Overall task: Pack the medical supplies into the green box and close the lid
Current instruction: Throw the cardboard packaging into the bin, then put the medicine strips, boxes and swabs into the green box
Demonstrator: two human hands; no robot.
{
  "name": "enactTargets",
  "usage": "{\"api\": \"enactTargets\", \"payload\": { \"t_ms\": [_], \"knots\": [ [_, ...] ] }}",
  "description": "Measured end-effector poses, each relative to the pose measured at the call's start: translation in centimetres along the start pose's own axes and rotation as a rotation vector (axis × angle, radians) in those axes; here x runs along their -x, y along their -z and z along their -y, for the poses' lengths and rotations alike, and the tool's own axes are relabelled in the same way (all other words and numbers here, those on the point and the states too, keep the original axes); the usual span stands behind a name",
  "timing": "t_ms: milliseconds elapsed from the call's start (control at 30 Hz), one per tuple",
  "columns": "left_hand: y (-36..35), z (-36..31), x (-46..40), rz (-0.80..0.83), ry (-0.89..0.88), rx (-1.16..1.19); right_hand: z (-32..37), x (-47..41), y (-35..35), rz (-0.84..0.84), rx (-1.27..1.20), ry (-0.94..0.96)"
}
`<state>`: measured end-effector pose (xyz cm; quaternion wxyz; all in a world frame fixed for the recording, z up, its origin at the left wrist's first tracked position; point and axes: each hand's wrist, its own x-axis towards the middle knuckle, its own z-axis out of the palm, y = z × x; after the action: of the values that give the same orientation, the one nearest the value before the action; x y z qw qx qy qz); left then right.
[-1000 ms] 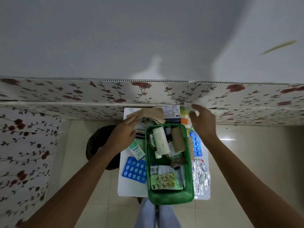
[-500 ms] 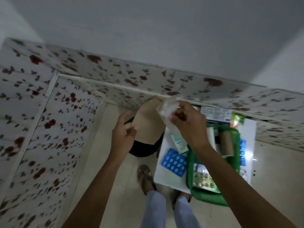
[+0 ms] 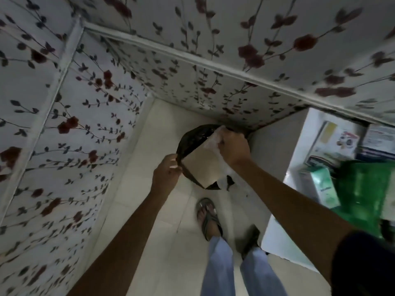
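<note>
A flat brown paper sheet (image 3: 201, 165) hangs over the open black bin (image 3: 192, 135) on the floor, left of the table. My left hand (image 3: 167, 174) pinches the sheet's left corner right at the bin's rim. My right hand (image 3: 234, 148) grips the sheet's upper corner together with a crumpled clear plastic wrapper (image 3: 210, 142). The green box (image 3: 363, 189) stands blurred on the white table (image 3: 277, 242) at the right edge, lid off. Its contents cannot be made out.
A small green-and-white carton (image 3: 324, 189) lies on the table beside the box, with printed packs (image 3: 342, 139) behind it by the wall. Flowered wall panels enclose the corner. My sandalled foot (image 3: 208, 216) stands on the tiled floor near the bin.
My view has swung left and down from the table to the bin. Both hands have carried the brown sheet and the clear wrapper off the table and down over the bin.
</note>
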<state>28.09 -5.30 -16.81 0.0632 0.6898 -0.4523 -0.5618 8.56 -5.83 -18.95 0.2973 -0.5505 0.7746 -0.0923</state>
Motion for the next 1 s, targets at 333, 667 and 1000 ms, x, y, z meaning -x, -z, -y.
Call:
{"api": "enactTargets", "payload": {
  "t_ms": [333, 667, 1000],
  "knots": [
    [-2.0, 3.9, -4.9, 0.018, 0.142, 0.222, -4.0, -4.0, -10.1, 0.632, 0.151, -0.245],
    [-2.1, -1.5, -1.0, 0.057, 0.086, 0.290, 0.2, 1.8, -3.6, 0.554, -0.135, -0.230],
    [-8.7, -9.9, 11.6, 0.205, -0.060, 0.345, -2.7, 16.4, 14.4, -0.044, -0.722, -0.229]
  ]
}}
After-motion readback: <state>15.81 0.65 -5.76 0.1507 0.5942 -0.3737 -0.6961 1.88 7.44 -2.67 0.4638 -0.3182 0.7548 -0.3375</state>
